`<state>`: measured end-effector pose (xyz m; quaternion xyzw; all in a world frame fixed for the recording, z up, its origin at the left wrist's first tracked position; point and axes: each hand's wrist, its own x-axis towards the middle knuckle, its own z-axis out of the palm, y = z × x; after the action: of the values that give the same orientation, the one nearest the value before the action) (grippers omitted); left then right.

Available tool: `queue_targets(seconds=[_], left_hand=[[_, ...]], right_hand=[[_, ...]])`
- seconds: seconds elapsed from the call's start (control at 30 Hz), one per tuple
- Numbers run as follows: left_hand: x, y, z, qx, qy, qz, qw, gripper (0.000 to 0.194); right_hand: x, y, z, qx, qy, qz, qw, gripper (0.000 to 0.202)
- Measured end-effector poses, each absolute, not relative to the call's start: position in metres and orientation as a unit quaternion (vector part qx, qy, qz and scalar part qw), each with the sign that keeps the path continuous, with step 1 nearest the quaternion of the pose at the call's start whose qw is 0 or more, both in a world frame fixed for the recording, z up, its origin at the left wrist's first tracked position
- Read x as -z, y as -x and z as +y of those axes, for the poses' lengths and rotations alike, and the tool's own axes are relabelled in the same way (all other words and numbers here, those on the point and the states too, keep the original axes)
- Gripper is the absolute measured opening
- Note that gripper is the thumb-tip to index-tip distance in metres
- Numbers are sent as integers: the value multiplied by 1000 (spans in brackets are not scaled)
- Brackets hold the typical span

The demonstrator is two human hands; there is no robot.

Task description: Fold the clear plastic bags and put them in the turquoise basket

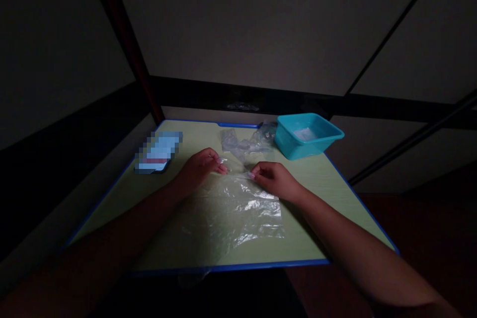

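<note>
Left hand (204,164) and right hand (275,179) are pinched onto the bag (253,206). It is see-through, shiny and wrinkled, and is spread on the table (197,134). Something whitish (305,134) can be seen in the blue tub (303,149).

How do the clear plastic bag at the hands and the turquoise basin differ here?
The clear plastic bag is see-through; the turquoise basin is opaque. The bag lies spread and wrinkled, whereas the basin stands upright with firm walls. The left hand and right hand touch the bag; neither touches the basin. Both are on the table.
</note>
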<state>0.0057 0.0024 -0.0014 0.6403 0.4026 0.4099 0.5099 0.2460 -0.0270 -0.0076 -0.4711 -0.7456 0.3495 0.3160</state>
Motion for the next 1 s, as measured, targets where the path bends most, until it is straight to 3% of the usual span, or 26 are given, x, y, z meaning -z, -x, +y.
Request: queue_targets(seconds=[0.27, 0.43, 0.6, 0.8, 1.0], left_hand=[[6, -8, 2, -388, -641, 389, 536, 37], [6, -8, -1, -363, -640, 372, 565, 58], [6, -9, -1, -313, -706, 365, 520, 53], [13, -9, 1, -330, -693, 343, 541, 52], [9, -9, -1, -333, -668, 342, 570, 62]], right_hand=[[5, -242, -34, -272, 428, -816, 278, 21], [-2, -238, -40, -259, 353, -857, 270, 21], [-1, -236, -39, -223, 295, -882, 292, 20], [0, -237, -36, -196, 315, -874, 315, 18], [0, -236, -38, -208, 347, -860, 311, 18]])
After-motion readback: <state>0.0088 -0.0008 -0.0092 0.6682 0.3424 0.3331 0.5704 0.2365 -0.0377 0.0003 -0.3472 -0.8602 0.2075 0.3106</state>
